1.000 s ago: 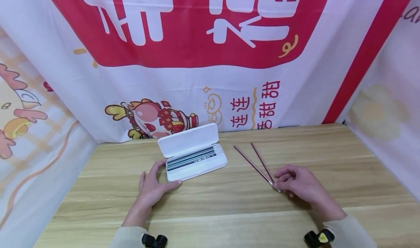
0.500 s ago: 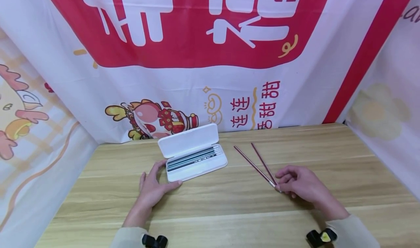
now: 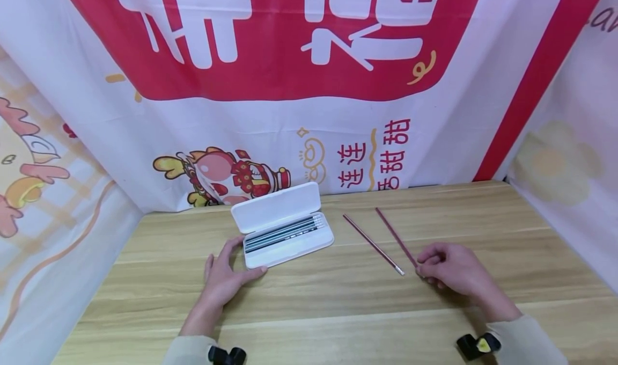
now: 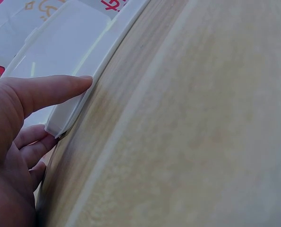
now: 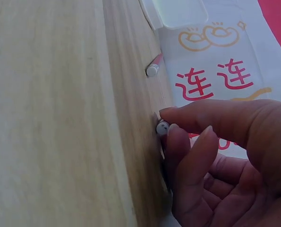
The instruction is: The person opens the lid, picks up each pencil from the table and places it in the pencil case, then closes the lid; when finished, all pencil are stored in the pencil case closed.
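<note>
An open white pencil case (image 3: 289, 252) holds several dark green pencils (image 3: 282, 233) side by side, its lid (image 3: 277, 206) tilted up at the back. My left hand (image 3: 224, 279) holds the left end of the case, thumb along the front edge and fingers around the corner; the left wrist view shows the thumb (image 4: 55, 92) on the rim. My right hand (image 3: 451, 268) pinches a dark red pencil (image 3: 396, 239) by its eraser end between thumb and fingers. In the right wrist view the round eraser (image 5: 162, 127) shows at the fingertips. Left of it another red pencil (image 3: 372, 243) lies on the table.
The wooden table (image 3: 338, 322) runs back to a white and red printed cloth (image 3: 289, 139) hanging behind it. Similar printed cloths hang at the left and right sides. The case's raised lid stands close to the back cloth.
My right hand has moved to the right, drawing the pinched pencil away from the other red one, whose eraser end now shows fully. The left hand and the case keep their place.
</note>
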Tool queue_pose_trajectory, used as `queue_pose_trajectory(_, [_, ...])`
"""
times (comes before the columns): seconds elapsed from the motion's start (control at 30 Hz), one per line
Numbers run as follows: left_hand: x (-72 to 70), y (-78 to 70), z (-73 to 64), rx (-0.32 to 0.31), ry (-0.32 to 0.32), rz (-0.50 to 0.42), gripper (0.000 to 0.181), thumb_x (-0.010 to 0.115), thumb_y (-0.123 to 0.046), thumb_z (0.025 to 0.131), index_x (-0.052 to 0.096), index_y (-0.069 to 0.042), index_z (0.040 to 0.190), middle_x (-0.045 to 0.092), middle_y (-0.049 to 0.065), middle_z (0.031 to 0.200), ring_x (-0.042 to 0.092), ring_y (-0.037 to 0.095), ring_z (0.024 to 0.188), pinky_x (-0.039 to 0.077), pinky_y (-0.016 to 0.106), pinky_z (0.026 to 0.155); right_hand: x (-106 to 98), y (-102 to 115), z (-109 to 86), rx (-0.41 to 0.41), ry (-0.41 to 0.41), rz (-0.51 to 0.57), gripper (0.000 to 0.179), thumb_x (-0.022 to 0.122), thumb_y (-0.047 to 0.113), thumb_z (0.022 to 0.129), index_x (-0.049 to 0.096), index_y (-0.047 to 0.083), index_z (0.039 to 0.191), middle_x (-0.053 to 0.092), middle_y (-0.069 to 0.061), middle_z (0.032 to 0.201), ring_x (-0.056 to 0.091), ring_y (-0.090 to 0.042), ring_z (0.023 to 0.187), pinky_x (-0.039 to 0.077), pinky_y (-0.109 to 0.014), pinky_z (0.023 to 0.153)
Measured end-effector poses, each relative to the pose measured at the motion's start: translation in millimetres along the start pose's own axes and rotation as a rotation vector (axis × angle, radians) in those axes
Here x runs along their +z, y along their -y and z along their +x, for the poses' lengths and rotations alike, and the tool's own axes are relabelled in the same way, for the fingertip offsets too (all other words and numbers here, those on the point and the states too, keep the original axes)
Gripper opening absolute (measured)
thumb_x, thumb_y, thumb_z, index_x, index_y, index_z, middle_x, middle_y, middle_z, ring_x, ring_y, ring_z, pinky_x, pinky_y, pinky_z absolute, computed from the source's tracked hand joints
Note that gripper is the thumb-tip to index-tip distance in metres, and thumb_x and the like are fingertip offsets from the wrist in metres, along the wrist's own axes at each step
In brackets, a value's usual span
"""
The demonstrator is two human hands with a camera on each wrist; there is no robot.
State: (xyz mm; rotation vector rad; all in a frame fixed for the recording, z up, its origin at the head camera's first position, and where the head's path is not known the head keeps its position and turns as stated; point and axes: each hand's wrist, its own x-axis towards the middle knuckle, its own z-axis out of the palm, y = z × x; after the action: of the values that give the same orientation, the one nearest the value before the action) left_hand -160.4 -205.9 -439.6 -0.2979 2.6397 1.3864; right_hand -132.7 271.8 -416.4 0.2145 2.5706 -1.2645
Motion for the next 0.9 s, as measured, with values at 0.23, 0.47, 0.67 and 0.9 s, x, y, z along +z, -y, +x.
queue_pose_trajectory(0.23, [-0.5, -0.3, -0.5, -0.011, 0.000, 0.001, 0.104, 0.096, -0.040, 0.079, 0.039, -0.025, 0.165, 0.024, 0.012, 0.180, -0.020, 0.048, 0.165, -0.016, 0.071, 0.131, -2, 5, 0.1, 0.000, -0.012, -0.067, 0.022, 0.079, 0.014, 0.091, 0.075, 0.002, 0.109, 0.074, -0.004, 0.089, 0.065, -0.016, 0.072, 0.056, -0.028, 0.059])
queue_pose_trajectory(0.47, [-0.3, -1.5, -1.4, -0.018, 0.002, 0.004, 0.104, 0.096, -0.041, 0.079, 0.038, -0.026, 0.165, 0.023, 0.012, 0.180, -0.020, 0.049, 0.165, -0.015, 0.073, 0.131, -5, -4, 3.9, -0.022, 0.025, 0.016, 0.025, 0.074, 0.012, 0.093, 0.075, -0.003, 0.113, 0.072, -0.003, 0.082, 0.064, -0.015, 0.074, 0.056, -0.026, 0.061])
queue_pose_trajectory(0.67, [0.3, -1.4, -0.7, -0.019, 0.003, 0.004, 0.105, 0.096, -0.041, 0.079, 0.038, -0.026, 0.165, 0.023, 0.012, 0.180, -0.021, 0.049, 0.165, -0.015, 0.073, 0.131, -11, -14, 7.3, -0.017, 0.093, 0.172, 0.035, 0.071, 0.015, 0.101, 0.070, -0.010, 0.125, 0.076, -0.005, 0.089, 0.070, -0.015, 0.080, 0.064, -0.027, 0.068])
queue_pose_trajectory(0.9, [0.8, -0.4, -0.4, -0.006, -0.002, 0.014, 0.104, 0.096, -0.040, 0.079, 0.039, -0.025, 0.164, 0.024, 0.012, 0.180, -0.019, 0.048, 0.165, -0.015, 0.071, 0.132, -13, -15, 6.1, 0.017, 0.111, 0.227, 0.036, 0.069, 0.016, 0.102, 0.069, -0.009, 0.128, 0.076, -0.006, 0.092, 0.071, -0.017, 0.082, 0.065, -0.027, 0.070])
